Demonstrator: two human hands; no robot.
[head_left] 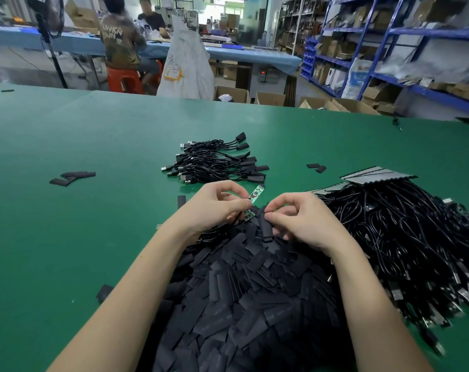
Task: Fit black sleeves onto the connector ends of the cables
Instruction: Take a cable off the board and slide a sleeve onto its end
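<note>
2 hands meet over the sleeve pile (pixel 241 285): my left hand (pixel 214 205) pinches a cable's bare green board end (pixel 255 195), my right hand (pixel 303 218) pinches 1 black sleeve (pixel 264 224) just beside it. I judge the sleeve is about to go on; next it needs its mouth lined up with the board. No legible label here; a far jacket (pixel 118 41) reads "UNKN OWN".

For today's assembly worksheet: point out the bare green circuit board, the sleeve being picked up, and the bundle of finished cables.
green circuit board (pixel 257 193), head view, on its exposed far end.
black sleeve (pixel 263 218), head view, on its upper part.
finished cables (pixel 214 162), head view, on the bundle's middle.
</note>
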